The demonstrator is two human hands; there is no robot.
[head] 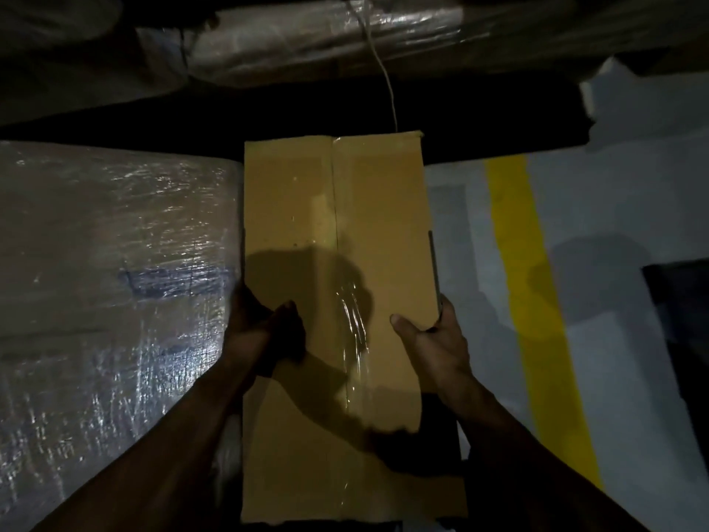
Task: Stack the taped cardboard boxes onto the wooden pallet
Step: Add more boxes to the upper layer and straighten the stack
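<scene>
A long tan cardboard box point(337, 232), sealed down its middle seam with clear shiny tape, fills the centre of the head view. My left hand point(264, 332) grips its left edge, thumb on the top face and fingers hidden over the side. My right hand point(433, 343) grips its right edge the same way, thumb lying on top. The box's underside and whatever is below it are hidden. No wooden pallet shows in this dim view.
A large load wrapped in clear stretch film point(111, 286) stands right against the box's left side. More wrapped goods point(314, 36) lie along the top, with a thin white cord point(387, 82) hanging down. Grey floor with a yellow stripe point(533, 286) lies to the right.
</scene>
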